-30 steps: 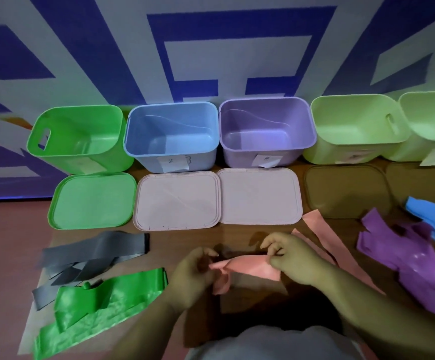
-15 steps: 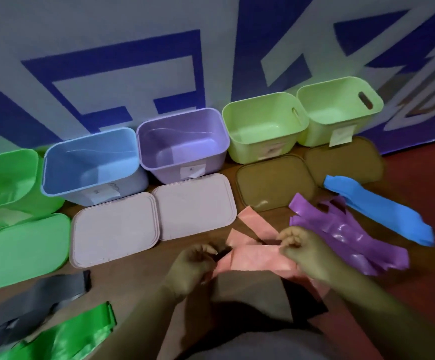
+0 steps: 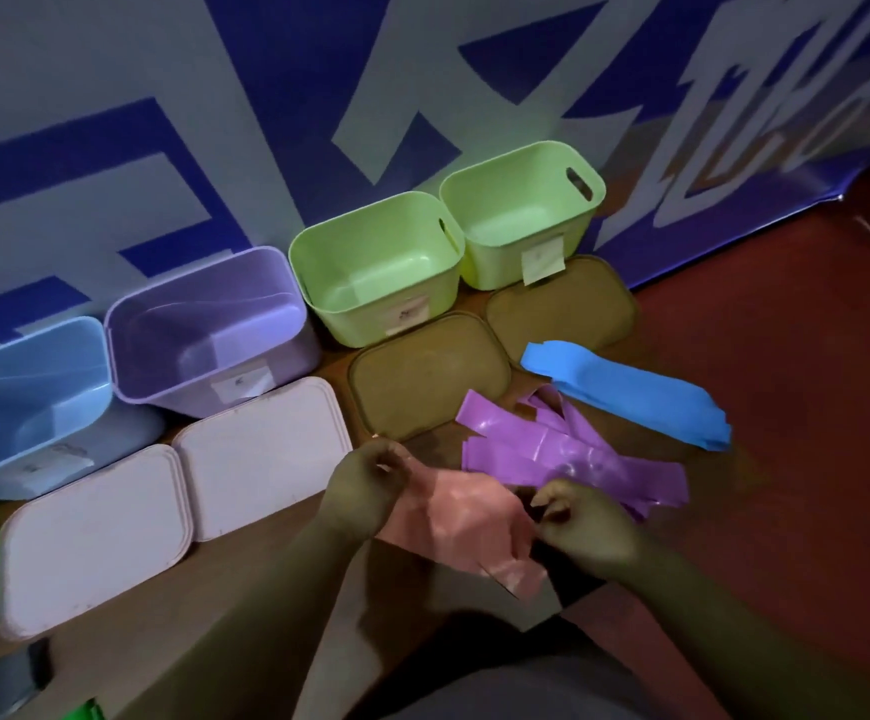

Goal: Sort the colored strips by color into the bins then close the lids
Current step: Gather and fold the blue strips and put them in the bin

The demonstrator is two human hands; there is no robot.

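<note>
Your pink strip (image 3: pixel 469 527) has sunk and crumpled between your hands since a moment ago; your left hand (image 3: pixel 370 491) pinches its upper end with curled fingers; your right hand (image 3: pixel 583 532) pinches its right edge; it is glossy and creased, over the brown table (image 3: pixel 246 589); beside it lie shiny purple strips (image 3: pixel 568 449) and matte blue strips (image 3: pixel 625 397); behind stand rounded plastic bins, one blue bin (image 3: pixel 22 387), one purple bin (image 3: pixel 204 324), two light green bins (image 3: pixel 376 262); before them lie two pale lids (image 3: pixel 261 454) and two olive lids (image 3: pixel 427 376), flat.

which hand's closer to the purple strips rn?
Right. The right hand sits at the near edge of the purple strips. The left hand is off to their left, across the pink strip that both hands pinch.
</note>
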